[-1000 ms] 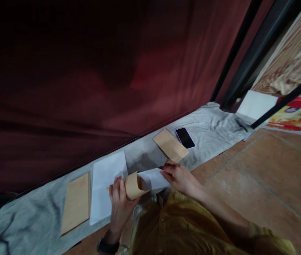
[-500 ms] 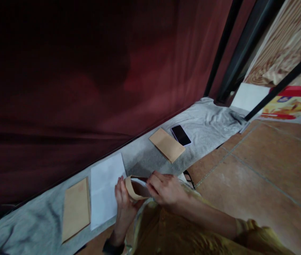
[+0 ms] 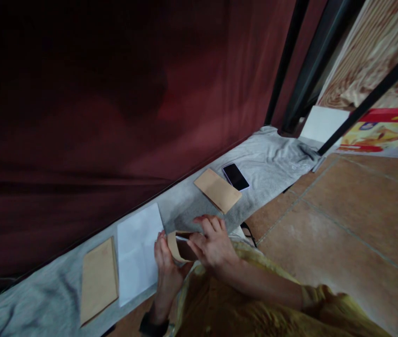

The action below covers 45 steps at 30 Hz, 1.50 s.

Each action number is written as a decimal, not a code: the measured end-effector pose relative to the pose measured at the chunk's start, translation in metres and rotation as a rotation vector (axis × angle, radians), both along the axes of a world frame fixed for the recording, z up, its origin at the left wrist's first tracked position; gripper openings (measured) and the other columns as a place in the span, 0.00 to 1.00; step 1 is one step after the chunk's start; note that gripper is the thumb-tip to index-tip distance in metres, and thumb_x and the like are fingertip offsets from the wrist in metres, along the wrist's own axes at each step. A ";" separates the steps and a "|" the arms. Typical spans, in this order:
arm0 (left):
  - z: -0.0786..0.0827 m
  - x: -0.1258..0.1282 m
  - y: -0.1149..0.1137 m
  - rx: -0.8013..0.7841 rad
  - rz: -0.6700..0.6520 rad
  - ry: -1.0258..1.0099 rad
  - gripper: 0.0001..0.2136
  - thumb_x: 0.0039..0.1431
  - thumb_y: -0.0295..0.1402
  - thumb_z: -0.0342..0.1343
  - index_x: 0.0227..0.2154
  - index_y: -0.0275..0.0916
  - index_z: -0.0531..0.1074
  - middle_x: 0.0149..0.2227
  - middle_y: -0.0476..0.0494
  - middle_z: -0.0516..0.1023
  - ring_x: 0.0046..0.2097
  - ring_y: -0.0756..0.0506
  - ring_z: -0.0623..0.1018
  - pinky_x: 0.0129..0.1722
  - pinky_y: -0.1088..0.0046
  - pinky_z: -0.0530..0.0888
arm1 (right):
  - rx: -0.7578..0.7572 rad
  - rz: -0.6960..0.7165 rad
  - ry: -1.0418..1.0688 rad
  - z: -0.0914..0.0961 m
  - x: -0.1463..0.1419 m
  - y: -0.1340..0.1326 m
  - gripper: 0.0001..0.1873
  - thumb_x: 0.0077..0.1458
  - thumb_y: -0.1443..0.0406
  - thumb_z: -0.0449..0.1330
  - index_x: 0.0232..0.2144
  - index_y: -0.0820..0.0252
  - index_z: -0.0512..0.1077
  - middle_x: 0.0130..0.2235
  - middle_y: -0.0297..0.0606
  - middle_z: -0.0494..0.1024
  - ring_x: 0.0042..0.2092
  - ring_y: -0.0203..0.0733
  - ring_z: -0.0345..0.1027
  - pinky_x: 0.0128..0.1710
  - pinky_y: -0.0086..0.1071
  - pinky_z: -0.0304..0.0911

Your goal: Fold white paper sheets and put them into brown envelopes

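My left hand (image 3: 166, 269) grips the left end of a brown envelope (image 3: 180, 246), holding its mouth open. My right hand (image 3: 210, 243) is closed over the envelope's right side, with fingers pressing a folded white paper inside; only a thin white edge shows at the opening. Both hands hover just in front of a grey cloth (image 3: 272, 161) spread along the floor. A white paper sheet (image 3: 137, 250) lies on the cloth just left of my left hand.
On the cloth lie a brown envelope (image 3: 99, 279) at the left, another brown envelope (image 3: 217, 190) and a black phone (image 3: 235, 176) to the right. A dark red curtain (image 3: 114, 93) hangs behind. Tiled floor (image 3: 342, 224), a white board (image 3: 323, 124) and a printed box (image 3: 381, 133) sit right.
The white folded paper, sticking far out of the envelope a second ago, has been pushed in by my right hand, which moved left over the envelope. The view shifted slightly.
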<state>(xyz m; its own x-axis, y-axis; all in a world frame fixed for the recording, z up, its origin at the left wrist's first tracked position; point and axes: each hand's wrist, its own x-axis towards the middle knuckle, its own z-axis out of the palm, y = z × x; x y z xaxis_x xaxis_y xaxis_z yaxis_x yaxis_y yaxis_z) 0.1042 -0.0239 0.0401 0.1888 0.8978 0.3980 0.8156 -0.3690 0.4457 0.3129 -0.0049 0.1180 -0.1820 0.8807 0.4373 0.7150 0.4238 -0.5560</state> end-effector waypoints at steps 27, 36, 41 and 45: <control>0.011 0.006 0.023 0.029 -0.048 0.322 0.43 0.57 0.47 0.60 0.69 0.33 0.51 0.64 0.22 0.64 0.66 0.27 0.63 0.64 0.45 0.58 | -0.479 0.068 0.526 -0.059 0.018 0.019 0.25 0.49 0.77 0.52 0.49 0.55 0.64 0.41 0.32 0.76 0.40 0.38 0.72 0.39 0.28 0.63; 0.011 0.005 0.022 -0.070 -0.062 0.405 0.45 0.55 0.45 0.60 0.71 0.36 0.47 0.66 0.26 0.62 0.66 0.29 0.63 0.66 0.45 0.54 | -0.572 0.035 0.582 -0.084 0.020 0.025 0.33 0.50 0.75 0.56 0.59 0.56 0.61 0.35 0.30 0.75 0.35 0.37 0.69 0.36 0.29 0.63; 0.011 0.004 0.023 -0.089 -0.090 0.418 0.43 0.55 0.44 0.61 0.71 0.40 0.48 0.66 0.28 0.62 0.67 0.30 0.63 0.67 0.45 0.50 | -0.672 0.011 0.690 -0.101 0.023 0.027 0.23 0.51 0.72 0.56 0.50 0.58 0.72 0.33 0.30 0.75 0.32 0.35 0.68 0.33 0.27 0.62; 0.010 0.003 0.024 -0.101 -0.114 0.444 0.43 0.56 0.45 0.61 0.71 0.41 0.48 0.67 0.28 0.61 0.68 0.30 0.62 0.68 0.44 0.48 | -0.709 0.006 0.774 -0.109 0.025 0.027 0.18 0.48 0.70 0.57 0.43 0.57 0.76 0.31 0.29 0.75 0.31 0.35 0.68 0.31 0.26 0.61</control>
<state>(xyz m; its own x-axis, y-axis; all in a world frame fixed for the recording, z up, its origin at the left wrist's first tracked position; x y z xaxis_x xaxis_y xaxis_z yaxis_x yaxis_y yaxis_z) 0.1072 0.0006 0.0498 0.4211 0.8913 0.1682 0.8921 -0.4405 0.1005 0.3377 0.0219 0.0089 -0.0777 0.9806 -0.1797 0.0574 -0.1756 -0.9828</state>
